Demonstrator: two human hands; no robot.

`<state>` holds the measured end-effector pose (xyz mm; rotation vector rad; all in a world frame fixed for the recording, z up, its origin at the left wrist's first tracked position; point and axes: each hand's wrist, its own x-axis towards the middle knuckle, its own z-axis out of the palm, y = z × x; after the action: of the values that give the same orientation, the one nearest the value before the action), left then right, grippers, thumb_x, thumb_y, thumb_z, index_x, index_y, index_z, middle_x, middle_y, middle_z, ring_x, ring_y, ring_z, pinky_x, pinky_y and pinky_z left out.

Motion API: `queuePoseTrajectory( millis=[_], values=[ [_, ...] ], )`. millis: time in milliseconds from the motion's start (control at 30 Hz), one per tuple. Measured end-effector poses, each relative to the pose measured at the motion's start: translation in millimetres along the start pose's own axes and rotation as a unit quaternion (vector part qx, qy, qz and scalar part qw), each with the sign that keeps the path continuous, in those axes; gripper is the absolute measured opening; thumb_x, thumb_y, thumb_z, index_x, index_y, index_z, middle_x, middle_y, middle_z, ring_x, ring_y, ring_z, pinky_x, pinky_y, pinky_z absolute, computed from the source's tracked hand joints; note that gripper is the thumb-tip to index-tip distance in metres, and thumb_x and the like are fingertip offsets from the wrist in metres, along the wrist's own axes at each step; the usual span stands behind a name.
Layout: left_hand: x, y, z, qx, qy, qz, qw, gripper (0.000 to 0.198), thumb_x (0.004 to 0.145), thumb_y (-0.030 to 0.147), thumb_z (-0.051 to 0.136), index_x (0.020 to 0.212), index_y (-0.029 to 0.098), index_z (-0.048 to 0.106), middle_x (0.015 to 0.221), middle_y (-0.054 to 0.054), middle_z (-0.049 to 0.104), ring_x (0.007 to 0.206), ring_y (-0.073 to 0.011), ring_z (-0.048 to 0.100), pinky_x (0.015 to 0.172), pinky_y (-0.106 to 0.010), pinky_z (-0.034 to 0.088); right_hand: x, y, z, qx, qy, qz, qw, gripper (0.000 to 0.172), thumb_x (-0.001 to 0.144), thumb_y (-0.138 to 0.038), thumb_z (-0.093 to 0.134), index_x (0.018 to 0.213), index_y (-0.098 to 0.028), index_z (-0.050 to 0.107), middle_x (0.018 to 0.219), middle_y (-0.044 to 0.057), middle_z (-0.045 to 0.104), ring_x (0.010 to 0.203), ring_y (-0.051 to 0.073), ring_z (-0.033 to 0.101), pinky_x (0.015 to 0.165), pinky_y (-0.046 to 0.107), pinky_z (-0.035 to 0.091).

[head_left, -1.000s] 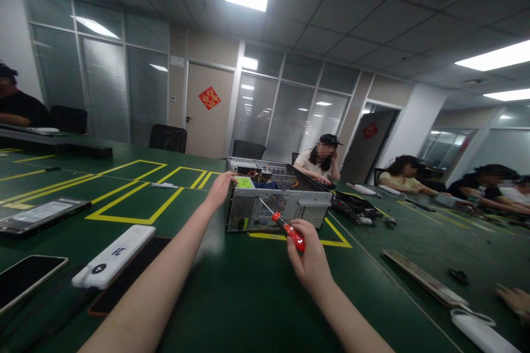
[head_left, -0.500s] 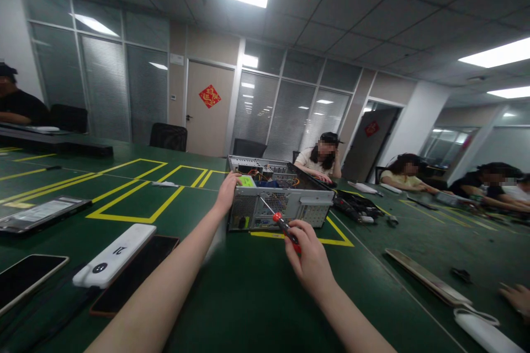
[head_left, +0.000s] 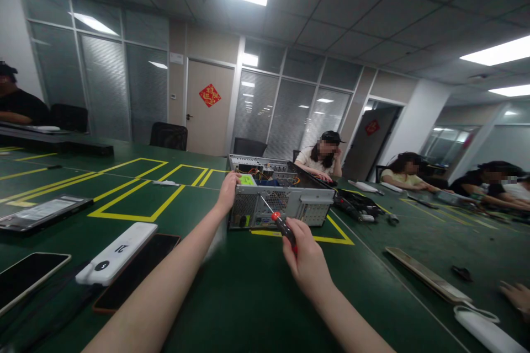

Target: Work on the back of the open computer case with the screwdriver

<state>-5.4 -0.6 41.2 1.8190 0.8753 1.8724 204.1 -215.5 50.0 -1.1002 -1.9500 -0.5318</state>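
Observation:
An open grey computer case (head_left: 281, 203) lies on its side on the green table (head_left: 248, 287), its rear panel facing me and wires showing inside. My left hand (head_left: 228, 190) grips the case's top left corner, fingers curled over the edge beside a green label (head_left: 247, 180). My right hand (head_left: 304, 260) is closed round a screwdriver (head_left: 281, 225) with a red and black handle. Its metal tip points up and left at the rear panel, close to it or touching.
A white power bank (head_left: 118, 252) and dark phones (head_left: 28, 274) lie at the left, with a tablet (head_left: 39, 212) further back. Yellow tape lines mark the table. A flat panel (head_left: 426, 277) and another person's hand (head_left: 515, 293) are at the right. Several people sit around.
My right hand has closed further round the screwdriver handle, hiding most of the red. My left hand has shifted slightly onto the case's corner. The view has drifted a little.

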Motion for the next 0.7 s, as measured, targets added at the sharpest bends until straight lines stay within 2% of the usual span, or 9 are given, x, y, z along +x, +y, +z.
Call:
queuePoseTrajectory(
  millis=[133,300,400,533,700],
  values=[
    [-0.6,-1.1,0.1,0.0,0.002,-0.012,1.0,0.038,0.096,0.033,0.03,0.066,0.022,0.05,0.098,-0.004,0.067,0.114,-0.0182,0.056,0.117,-0.036,0.031,-1.4,-1.7,2.4,-0.024,0.012,-0.031,0.999,0.044,0.089,-0.019,0.053,0.133,-0.025,0.048,0.12,0.015,0.06,0.099,0.027,0.067,0.082,0.043,0.059],
    [-0.8,-3.3,0.6,-0.004,0.005,-0.022,1.0,0.04,0.096,0.039,0.03,0.066,0.022,0.051,0.101,-0.005,0.068,0.119,-0.0189,0.054,0.117,-0.037,0.031,1.7,-2.9,-2.1,0.006,-0.004,0.015,1.0,0.04,0.094,-0.023,0.045,0.134,-0.024,0.045,0.121,0.014,0.064,0.1,0.026,0.069,0.078,0.039,0.061],
    [-0.5,-3.2,0.3,-0.002,0.004,-0.017,1.0,0.039,0.096,0.037,0.029,0.066,0.023,0.05,0.099,-0.005,0.067,0.118,-0.0189,0.054,0.118,-0.037,0.031,2.6,-3.5,-2.5,-0.009,0.006,0.009,1.0,0.044,0.092,-0.019,0.045,0.135,-0.023,0.043,0.123,0.015,0.063,0.097,0.026,0.07,0.077,0.04,0.061],
    [-0.6,-1.9,0.1,0.0,0.005,-0.015,1.0,0.038,0.096,0.034,0.028,0.065,0.023,0.049,0.098,-0.004,0.067,0.117,-0.0186,0.055,0.118,-0.036,0.031,2.5,-1.9,-2.1,-0.051,0.009,0.002,0.999,0.047,0.088,-0.025,0.054,0.134,-0.021,0.044,0.125,0.017,0.061,0.09,0.028,0.07,0.071,0.043,0.062],
    [-0.2,-0.4,0.0,0.009,0.005,-0.011,1.0,0.036,0.095,0.029,0.028,0.066,0.023,0.049,0.1,-0.004,0.065,0.115,-0.0181,0.055,0.117,-0.036,0.031,2.7,-0.1,-2.8,-0.036,-0.003,0.023,0.999,0.045,0.094,-0.02,0.043,0.139,-0.021,0.039,0.12,0.015,0.065,0.093,0.025,0.071,0.071,0.037,0.062]
  ],
)
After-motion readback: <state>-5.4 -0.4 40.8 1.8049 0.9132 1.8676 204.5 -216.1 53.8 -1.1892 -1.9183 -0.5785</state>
